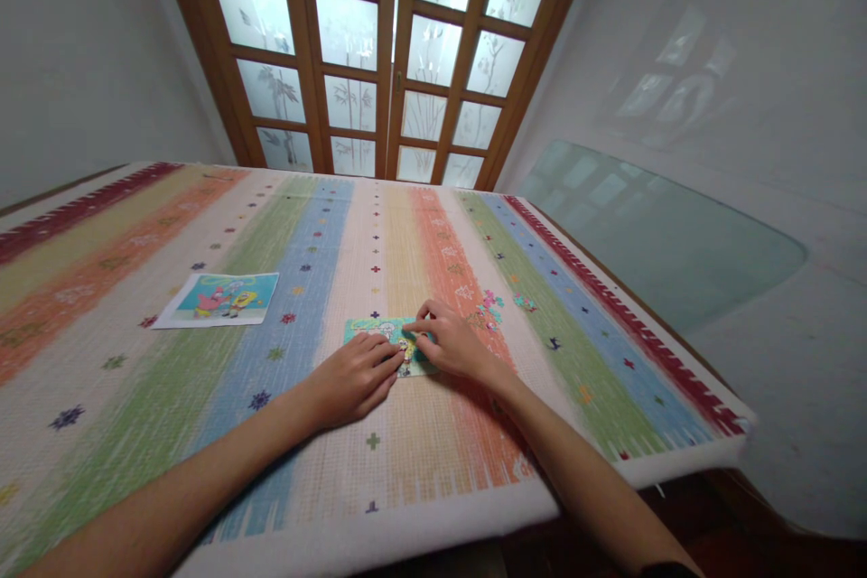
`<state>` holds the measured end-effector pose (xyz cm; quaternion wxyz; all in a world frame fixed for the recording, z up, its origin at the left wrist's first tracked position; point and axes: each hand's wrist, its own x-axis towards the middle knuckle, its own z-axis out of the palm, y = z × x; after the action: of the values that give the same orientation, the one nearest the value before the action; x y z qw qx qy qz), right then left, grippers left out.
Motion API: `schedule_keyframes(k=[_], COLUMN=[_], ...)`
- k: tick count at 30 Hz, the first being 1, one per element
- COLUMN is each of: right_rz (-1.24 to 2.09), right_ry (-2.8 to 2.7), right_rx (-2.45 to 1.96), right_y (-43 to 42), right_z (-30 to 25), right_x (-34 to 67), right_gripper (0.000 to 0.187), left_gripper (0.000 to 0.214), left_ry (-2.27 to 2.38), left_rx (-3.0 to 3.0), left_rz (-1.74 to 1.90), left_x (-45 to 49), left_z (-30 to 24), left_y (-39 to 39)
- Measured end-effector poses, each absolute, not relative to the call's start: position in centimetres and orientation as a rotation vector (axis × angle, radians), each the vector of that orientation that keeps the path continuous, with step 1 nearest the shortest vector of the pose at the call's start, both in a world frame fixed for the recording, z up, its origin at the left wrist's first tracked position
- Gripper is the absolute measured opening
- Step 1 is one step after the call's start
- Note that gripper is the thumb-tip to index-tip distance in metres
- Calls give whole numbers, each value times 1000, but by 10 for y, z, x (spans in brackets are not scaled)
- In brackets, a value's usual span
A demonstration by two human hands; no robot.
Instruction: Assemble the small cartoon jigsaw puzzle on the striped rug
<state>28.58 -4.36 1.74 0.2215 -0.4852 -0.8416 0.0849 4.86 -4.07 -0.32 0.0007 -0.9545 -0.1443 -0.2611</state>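
A small, partly assembled jigsaw puzzle [379, 331] with a teal cartoon picture lies on the striped tablecloth [420, 452] in front of me. My left hand [356, 377] rests flat on its lower left part, fingers stretched out and together. My right hand [451, 341] lies over its right end, fingers curled down with the fingertips pressing on the pieces. Whether a piece is held under those fingers is hidden. Loose puzzle pieces [489, 309] lie just right of my right hand, with another small cluster [524, 301] a little farther right.
A printed reference picture [220, 299] of the same cartoon lies flat at the left. The table's right edge [677, 370] and near edge are close. Wooden glazed doors [379, 54] stand behind the table. A glass pane [650, 235] leans against the right wall.
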Motion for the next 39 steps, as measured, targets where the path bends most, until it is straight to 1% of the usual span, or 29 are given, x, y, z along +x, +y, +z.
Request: schedule_keyframes(k=[3,11,21,25,30,33,37,39], right_rz=[246,97,173,195,242,298,348,350], right_ry=[-2393,-2463,-2421,-2455,-2442,-2407,-2311,-2262], right_rx=[-1281,-1215,-1111,-1087,-1063,-1064,-1148,-1183], right_y=[-44,-46,-46,-48,-47,-45,-45,-45], right_z=[16,12,12,15,13,10,6,6], right_x=[288,286,289,290,294,294,291,289], right_gripper=[23,19,16,11,20,22,30,29], left_gripper=[28,27,24,29,38,40,42,42], left_ry=[-457,-466,-566,-686,-846,-836,-842,-837], left_rx=[-2992,-2949,-3019,-2973,-2989,-3074,-3118,-3125], left_rz=[-799,-809,-1087,-1148,-1059,-984,-953,-945], left_x=[48,49,44,39,33,31,30,30], left_z=[-3,-4,-3,-1,-5,-7,-8,-7], left_y=[-41,-41,-35,-28,-21,-18,-18,-18])
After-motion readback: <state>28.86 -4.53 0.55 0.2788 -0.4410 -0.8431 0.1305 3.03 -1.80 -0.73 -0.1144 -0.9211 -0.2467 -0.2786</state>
